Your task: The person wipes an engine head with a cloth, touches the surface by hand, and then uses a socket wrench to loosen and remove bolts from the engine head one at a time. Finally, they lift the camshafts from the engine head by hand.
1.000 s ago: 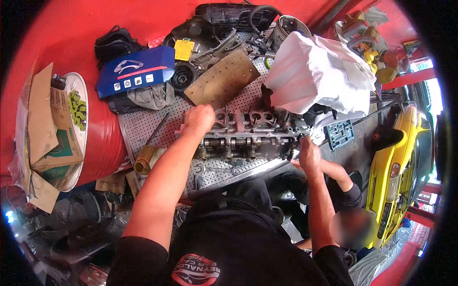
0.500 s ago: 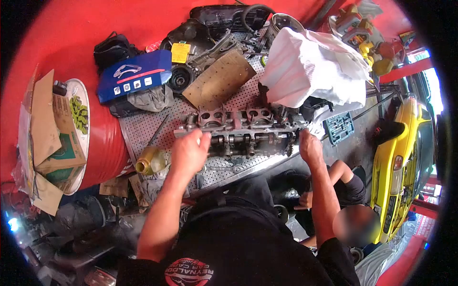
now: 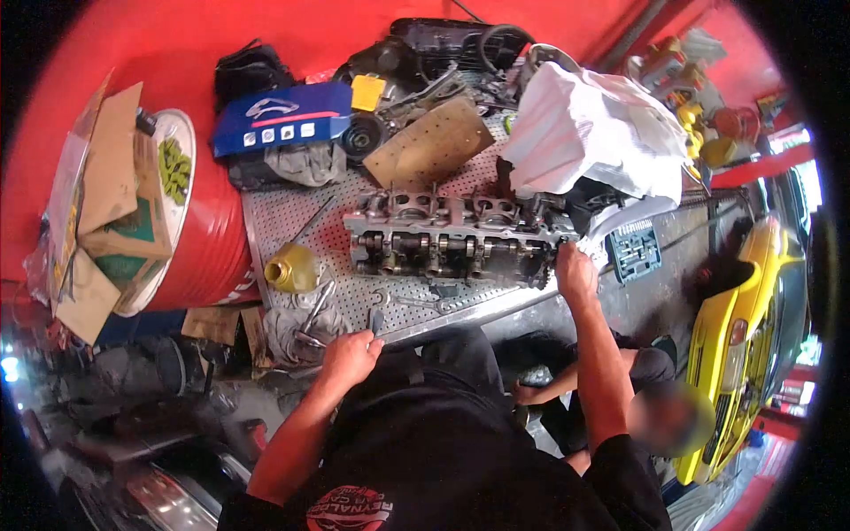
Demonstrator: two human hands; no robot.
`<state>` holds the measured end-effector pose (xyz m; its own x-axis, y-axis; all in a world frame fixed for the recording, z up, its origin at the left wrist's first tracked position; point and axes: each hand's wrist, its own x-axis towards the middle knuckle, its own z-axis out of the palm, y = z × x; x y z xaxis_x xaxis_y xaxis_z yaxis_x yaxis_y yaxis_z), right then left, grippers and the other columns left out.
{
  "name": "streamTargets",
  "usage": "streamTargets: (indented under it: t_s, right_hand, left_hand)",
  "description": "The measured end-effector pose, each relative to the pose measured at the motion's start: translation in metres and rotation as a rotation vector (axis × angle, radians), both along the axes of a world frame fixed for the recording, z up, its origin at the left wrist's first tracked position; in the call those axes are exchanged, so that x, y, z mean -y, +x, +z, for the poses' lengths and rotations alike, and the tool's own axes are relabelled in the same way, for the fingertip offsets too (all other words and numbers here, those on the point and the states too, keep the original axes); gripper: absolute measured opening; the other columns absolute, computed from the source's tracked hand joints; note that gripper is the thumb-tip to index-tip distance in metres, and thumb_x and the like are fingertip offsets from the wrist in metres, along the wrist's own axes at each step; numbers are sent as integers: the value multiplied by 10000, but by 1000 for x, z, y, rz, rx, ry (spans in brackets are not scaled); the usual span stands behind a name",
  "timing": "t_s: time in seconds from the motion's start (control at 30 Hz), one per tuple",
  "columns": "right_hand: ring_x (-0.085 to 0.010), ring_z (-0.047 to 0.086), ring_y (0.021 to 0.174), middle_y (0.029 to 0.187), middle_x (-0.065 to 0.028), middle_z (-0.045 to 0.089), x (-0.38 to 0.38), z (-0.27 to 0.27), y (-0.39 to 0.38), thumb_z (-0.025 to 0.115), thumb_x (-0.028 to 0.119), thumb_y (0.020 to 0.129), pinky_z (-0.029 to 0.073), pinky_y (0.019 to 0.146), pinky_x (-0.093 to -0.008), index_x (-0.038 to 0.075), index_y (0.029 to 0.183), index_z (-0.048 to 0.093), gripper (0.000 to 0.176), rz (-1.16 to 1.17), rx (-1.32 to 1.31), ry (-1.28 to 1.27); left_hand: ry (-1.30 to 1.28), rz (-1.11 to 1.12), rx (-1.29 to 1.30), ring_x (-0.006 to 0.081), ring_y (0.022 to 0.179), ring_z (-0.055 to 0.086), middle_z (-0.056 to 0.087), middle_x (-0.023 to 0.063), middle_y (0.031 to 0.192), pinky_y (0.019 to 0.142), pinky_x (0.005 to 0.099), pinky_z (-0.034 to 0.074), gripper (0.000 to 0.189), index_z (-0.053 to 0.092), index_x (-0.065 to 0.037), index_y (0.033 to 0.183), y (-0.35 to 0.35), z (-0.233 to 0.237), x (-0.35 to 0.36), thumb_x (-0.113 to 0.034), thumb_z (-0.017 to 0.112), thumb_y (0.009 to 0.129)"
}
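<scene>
A metal cylinder head [image 3: 452,239] with exposed camshaft parts lies on the perforated metal bench [image 3: 266,232]. At its right end, my right hand [image 3: 577,273] is closed on the edge, fingertips partly hidden. My left hand [image 3: 351,357] is closed at the bench's front edge, below the cylinder head and apart from it. A small dark-handled tool [image 3: 377,320] stands out just above its thumb; whether the fingers grip it is unclear. Left of it, metal tools [image 3: 314,320] lie on a crumpled cloth, beside a yellowish bottle [image 3: 295,268].
Behind the cylinder head are brown cardboard [image 3: 429,144], a blue box [image 3: 282,119] and a white cloth [image 3: 598,133]. A socket tray [image 3: 636,252] is at right. A crouching person [image 3: 567,382] is near my right arm, with a yellow car [image 3: 739,341] beyond.
My left hand has left the cylinder head's left end and come down to the bench's front edge. My right hand stays at the right end. The camera view has shifted.
</scene>
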<state>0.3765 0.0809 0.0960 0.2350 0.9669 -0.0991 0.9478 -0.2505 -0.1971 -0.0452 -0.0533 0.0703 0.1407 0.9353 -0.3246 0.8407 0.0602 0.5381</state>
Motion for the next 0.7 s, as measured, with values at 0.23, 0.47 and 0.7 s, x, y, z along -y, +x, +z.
streamTargets:
  t_s: [0.23,0.47,0.7]
  right_hand:
    - [-521,588,848,857,-336,613,86,-76,-8,399,401,987,440,753,-561,31,1060,545,404,-268,-164,258]
    - [-507,574,773,781,-277,613,10,-19,9,420,282,997,428,634,-574,42,940,515,265,69,-104,278]
    - [-515,591,855,919,-298,635,98,-82,5,429,345,978,446,747,-576,51,1009,554,320,-158,-81,92]
  left_hand:
    - [-48,57,71,420,852,622,646,219,836,759,520,482,347,605,-35,823,-30,-27,81,-377,576,872]
    - [-233,86,-36,410,921,600,630,214,935,780,497,463,350,587,-21,872,-34,-18,78,-371,563,880]
    - [-261,212,5,420,880,610,637,232,869,776,508,460,361,597,-16,808,-41,-25,94,-369,566,877]
